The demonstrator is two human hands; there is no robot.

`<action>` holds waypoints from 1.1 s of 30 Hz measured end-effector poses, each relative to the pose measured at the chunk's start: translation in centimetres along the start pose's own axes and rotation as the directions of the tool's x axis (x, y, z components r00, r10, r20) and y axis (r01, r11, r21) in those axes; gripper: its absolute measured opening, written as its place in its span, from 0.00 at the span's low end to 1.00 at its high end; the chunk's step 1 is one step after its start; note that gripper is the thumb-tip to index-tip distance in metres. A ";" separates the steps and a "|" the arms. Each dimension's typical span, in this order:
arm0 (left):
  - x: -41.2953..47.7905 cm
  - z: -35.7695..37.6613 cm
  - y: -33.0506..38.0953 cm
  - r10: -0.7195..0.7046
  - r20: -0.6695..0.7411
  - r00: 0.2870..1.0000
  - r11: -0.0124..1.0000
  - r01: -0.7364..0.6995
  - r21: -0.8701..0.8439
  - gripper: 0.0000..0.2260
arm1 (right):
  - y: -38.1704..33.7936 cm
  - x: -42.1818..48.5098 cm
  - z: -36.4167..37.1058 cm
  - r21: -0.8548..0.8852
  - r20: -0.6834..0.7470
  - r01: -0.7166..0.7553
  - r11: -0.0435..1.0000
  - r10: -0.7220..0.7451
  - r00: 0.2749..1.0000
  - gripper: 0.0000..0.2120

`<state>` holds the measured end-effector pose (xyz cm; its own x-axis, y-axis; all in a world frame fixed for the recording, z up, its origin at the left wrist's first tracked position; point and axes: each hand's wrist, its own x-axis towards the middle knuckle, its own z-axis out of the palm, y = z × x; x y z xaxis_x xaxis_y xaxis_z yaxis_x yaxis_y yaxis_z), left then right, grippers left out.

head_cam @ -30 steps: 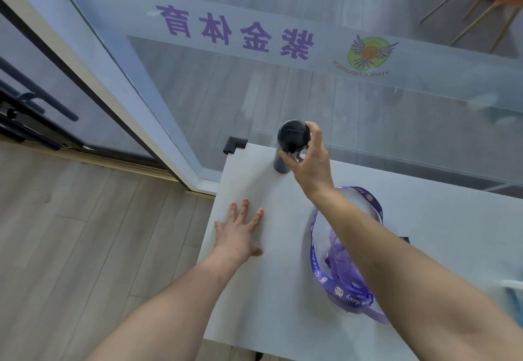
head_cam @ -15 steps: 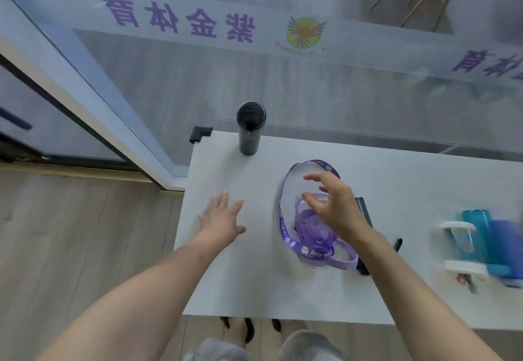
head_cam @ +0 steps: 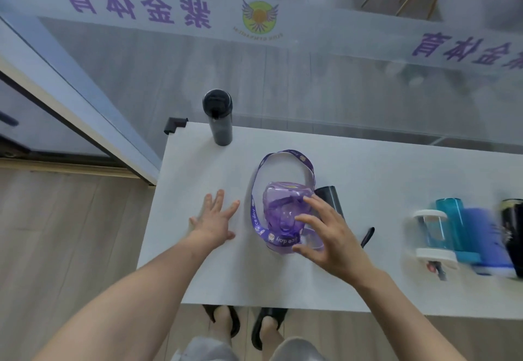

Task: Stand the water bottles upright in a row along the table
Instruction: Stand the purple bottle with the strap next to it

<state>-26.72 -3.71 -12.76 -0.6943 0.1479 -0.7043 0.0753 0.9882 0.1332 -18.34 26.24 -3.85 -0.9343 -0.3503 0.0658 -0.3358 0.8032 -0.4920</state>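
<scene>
A head-worn camera looks down on a white rectangular tabletop (head_cam: 368, 173) set against a glass wall.

One tall black cylindrical water bottle (head_cam: 218, 118) already stands upright at the far left corner, close to the far edge — apparently the first in the row.

The next one, a translucent purple plastic water bottle (head_cam: 283, 210), lies on its side near the middle of the tabletop. Its purple printed carrying strap (head_cam: 283, 156) loops loosely out toward the far side.

The right hand (head_cam: 331, 236) hovers over this bottle, its fingers (head_cam: 307, 219) spread wide and curved; they seem to be just reaching it and have not closed on anything.

The left hand (head_cam: 215, 219) rests flat and empty on the tabletop just left of the bottle, probably as a brace.

A dark grey bottle (head_cam: 329, 195) lies partly hidden behind the right hand. Further right, several more lie side by side: a clear bottle with white caps (head_cam: 431, 233), a teal bottle (head_cam: 452, 222) and others too blurred to make out.

Open room runs along the far edge to the right of the standing black bottle — likely space for the row. The loose strap could snag as the bottle is lifted.
</scene>
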 end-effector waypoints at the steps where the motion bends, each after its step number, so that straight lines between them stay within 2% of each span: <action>1: 0.0 0.1 0.1 -0.003 -0.003 1.000 1.000 0.003 0.000 0.44 | 0.3 -0.8 0.1 -0.017 0.033 0.019 1.000 -0.018 0.999 0.28; 5: 0.0 0.1 0.2 -0.014 -0.009 1.000 1.000 0.014 -0.010 0.46 | 1.3 -2.4 0.6 -0.097 0.154 0.067 0.993 -0.051 0.987 0.27; 9: 0.0 0.2 0.2 -0.022 -0.014 1.000 1.000 0.022 -0.004 0.47 | 2.0 -2.5 1.1 -0.152 0.137 0.102 0.983 -0.082 0.987 0.12; 11: 0.0 0.3 0.3 -0.026 -0.015 1.000 1.000 0.026 -0.008 0.47 | 2.2 -2.1 1.4 -0.188 0.114 0.127 0.974 -0.106 0.988 0.08; 16: 0.0 0.3 0.2 -0.028 -0.010 1.000 1.000 0.027 -0.013 0.47 | 2.5 -0.8 1.0 -0.249 0.101 0.165 0.954 -0.144 0.984 0.06; 21: 0.1 0.4 0.1 -0.021 -0.014 1.000 1.000 0.021 -0.019 0.47 | 2.5 2.7 -1.0 -0.227 0.089 0.189 0.955 -0.173 0.981 0.05; 25: -0.1 0.3 0.1 -0.020 -0.012 1.000 1.000 0.019 -0.014 0.46 | 2.2 6.2 -3.3 -0.151 0.171 0.073 0.986 -0.047 0.984 0.07; 28: -0.2 0.2 0.2 -0.018 -0.011 1.000 1.000 0.018 -0.017 0.46 | 2.0 9.0 -5.0 0.015 0.267 -0.116 0.993 0.108 0.958 0.11; 30: -0.2 0.2 0.2 -0.014 -0.009 1.000 1.000 0.014 -0.025 0.46 | 2.1 11.0 -6.3 0.072 0.330 -0.231 0.970 0.195 0.923 0.10; 33: -0.3 0.0 0.2 -0.006 0.002 1.000 0.999 0.006 -0.046 0.46 | 2.8 14.1 -7.1 0.131 0.339 -0.319 0.939 0.260 0.904 0.05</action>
<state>-26.50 -3.60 -12.53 -0.6933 0.1424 -0.7064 0.0382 0.9862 0.1614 -33.34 26.99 1.85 -0.8916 -0.2711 -0.3626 -0.0015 0.8027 -0.5964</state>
